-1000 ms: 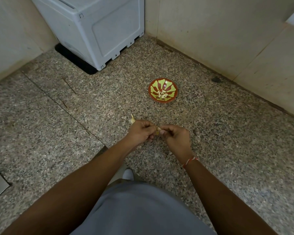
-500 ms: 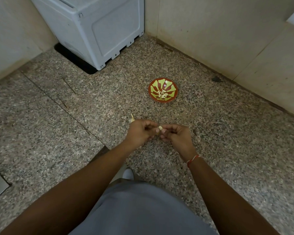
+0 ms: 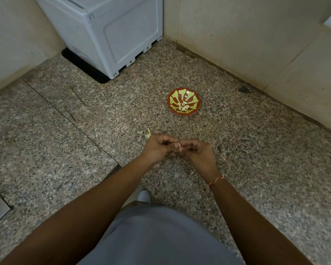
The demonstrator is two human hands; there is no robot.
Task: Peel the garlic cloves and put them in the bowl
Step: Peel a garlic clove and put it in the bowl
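Observation:
A small pale garlic clove (image 3: 179, 144) is pinched between the fingertips of my left hand (image 3: 158, 149) and my right hand (image 3: 196, 153), which meet above the speckled floor. Most of the clove is hidden by my fingers. Beyond my hands stands a red bowl (image 3: 195, 109) with a yellow-green pattern, holding several peeled cloves (image 3: 183, 107). More garlic with papery skin (image 3: 149, 133) pokes out just behind my left hand.
A grey plastic appliance (image 3: 111, 33) stands in the far left corner on a black mat. Beige walls (image 3: 256, 39) close off the far and right sides. My grey-clad knee (image 3: 157, 236) and a white shoe tip (image 3: 144, 196) are below my hands.
My hands stay together on the clove, fingers shifting slightly as they work it. The right hand's fingers have uncurled a little.

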